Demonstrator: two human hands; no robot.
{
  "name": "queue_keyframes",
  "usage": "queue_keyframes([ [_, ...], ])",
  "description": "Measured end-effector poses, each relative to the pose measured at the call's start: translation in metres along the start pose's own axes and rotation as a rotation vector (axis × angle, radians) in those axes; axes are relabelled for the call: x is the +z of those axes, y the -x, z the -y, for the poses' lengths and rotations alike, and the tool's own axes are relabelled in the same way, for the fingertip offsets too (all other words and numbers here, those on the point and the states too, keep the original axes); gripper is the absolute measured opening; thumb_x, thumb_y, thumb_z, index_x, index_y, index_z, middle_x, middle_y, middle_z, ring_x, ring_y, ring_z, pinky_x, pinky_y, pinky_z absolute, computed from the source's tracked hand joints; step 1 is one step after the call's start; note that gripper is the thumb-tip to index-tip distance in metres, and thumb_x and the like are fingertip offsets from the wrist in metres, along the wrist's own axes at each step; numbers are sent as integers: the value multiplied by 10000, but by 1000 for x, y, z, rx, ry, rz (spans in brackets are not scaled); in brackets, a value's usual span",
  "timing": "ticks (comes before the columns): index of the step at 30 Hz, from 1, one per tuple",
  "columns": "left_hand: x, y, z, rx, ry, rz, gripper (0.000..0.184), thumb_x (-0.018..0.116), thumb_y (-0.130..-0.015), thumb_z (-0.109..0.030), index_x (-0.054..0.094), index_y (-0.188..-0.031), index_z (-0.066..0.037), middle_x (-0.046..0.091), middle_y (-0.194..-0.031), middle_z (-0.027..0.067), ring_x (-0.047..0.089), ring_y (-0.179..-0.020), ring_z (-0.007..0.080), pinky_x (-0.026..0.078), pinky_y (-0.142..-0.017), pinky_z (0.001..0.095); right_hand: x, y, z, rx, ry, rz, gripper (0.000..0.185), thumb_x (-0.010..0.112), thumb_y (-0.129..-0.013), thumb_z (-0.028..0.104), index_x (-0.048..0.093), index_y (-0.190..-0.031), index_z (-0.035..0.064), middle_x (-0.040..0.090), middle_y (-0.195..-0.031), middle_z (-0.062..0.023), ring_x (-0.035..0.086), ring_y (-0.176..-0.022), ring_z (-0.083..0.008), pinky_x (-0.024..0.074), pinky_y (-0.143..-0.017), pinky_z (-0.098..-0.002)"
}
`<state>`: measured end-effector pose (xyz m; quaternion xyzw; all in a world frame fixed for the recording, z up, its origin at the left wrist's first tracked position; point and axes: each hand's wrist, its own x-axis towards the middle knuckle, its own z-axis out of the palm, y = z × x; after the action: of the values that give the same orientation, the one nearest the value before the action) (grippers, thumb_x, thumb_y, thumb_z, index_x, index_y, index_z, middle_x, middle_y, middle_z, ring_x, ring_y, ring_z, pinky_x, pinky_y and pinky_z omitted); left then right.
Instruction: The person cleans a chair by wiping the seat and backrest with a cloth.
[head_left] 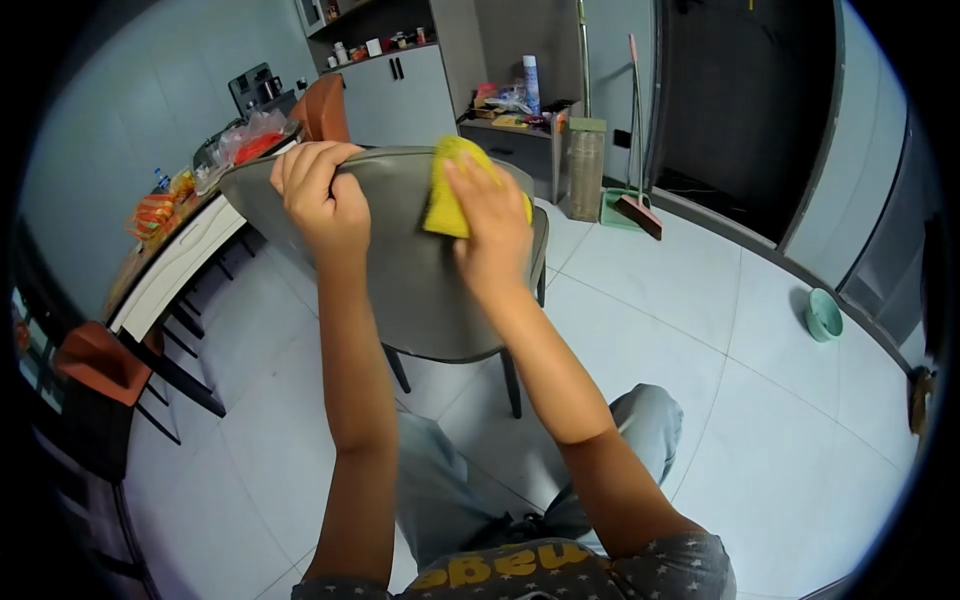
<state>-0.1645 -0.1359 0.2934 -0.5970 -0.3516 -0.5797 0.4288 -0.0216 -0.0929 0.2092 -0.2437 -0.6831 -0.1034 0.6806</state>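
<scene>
A grey chair (410, 270) with dark legs stands right in front of me, the outer side of its backrest toward me. My left hand (322, 195) grips the top edge of the backrest near its left end, fingers curled over the rim. In my right hand (490, 225) is a yellow cloth (447, 195), pressed flat against the upper right part of the backrest. The palm and fingers lie over the cloth and cover its right part. Some blur shows around this hand and cloth.
Left of the chair runs a long table (185, 245) bearing bags, with an orange chair (105, 360) beside it. Behind stand a cabinet (400, 95), a broom (640, 215) and a green dustpan (617, 208). A green bowl (823, 316) sits on the tiled floor at right.
</scene>
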Motion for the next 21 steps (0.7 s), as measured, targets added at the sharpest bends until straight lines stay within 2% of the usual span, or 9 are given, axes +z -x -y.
queue_keyframes([
  [2,-1,0,1,6,1,3,188,445,-652,8,613,-734,24,611,-753,104,550,-797,243,362,-900,339,2,15,-19,152,37,-3,751,619,-541,-109,569,-1249,135,557,-1287,-56,523,-1132,-343,455,-929,-412],
  [6,0,0,-2,-10,9,16,187,447,-657,0,610,-746,25,609,-771,107,544,-804,244,358,-907,341,2,45,-49,254,83,5,751,605,-551,-130,563,-1256,126,559,-1284,-79,520,-1140,-336,445,-948,-403],
  [8,0,1,-3,-13,-1,23,187,448,-660,-4,612,-748,22,612,-781,108,548,-815,248,357,-912,344,7,66,-69,403,121,9,728,592,-576,-139,560,-1257,117,556,-1284,-104,512,-1153,-324,439,-958,-388],
  [10,0,1,-2,-9,-3,13,188,449,-663,-8,614,-750,18,615,-791,110,552,-826,251,357,-917,348,9,95,-89,437,132,-9,674,565,-612,-142,570,-1243,95,572,-1260,-128,528,-1144,-331,444,-954,-386],
  [14,0,5,-3,-12,-83,48,220,446,-670,-10,624,-799,3,635,-848,114,574,-907,262,341,-977,380,-6,127,-125,668,35,187,614,507,-649,-158,590,-1214,67,599,-1212,-166,557,-1126,-352,443,-962,-385],
  [17,5,6,-2,1,-125,37,258,440,-678,-7,635,-847,-9,655,-921,104,582,-985,265,302,-1043,422,-16,92,-111,468,-48,-56,690,501,-608,-183,575,-1240,83,568,-1267,-147,513,-1201,-337,409,-1011,-381],
  [18,6,8,-1,14,-141,34,278,437,-682,-6,640,-871,-15,662,-964,94,581,-1022,265,276,-1075,448,-20,71,-95,471,-50,-52,690,501,-608,-183,575,-1240,83,568,-1267,-147,513,-1201,-337,409,-1011,-381],
  [20,10,7,-6,23,-191,10,286,437,-686,-6,643,-884,-21,662,-998,82,574,-1048,260,256,-1087,468,-21,40,-63,92,-40,-9,736,549,-570,-161,564,-1257,102,540,-1307,-114,469,-1243,-353,385,-1032,-432],
  [21,12,7,-9,33,-234,-25,295,437,-691,-7,646,-897,-27,663,-1032,69,568,-1074,254,236,-1100,487,-16,33,-49,26,-50,46,737,576,-561,-139,564,-1255,109,535,-1312,-101,452,-1254,-364,376,-1036,-456],
])
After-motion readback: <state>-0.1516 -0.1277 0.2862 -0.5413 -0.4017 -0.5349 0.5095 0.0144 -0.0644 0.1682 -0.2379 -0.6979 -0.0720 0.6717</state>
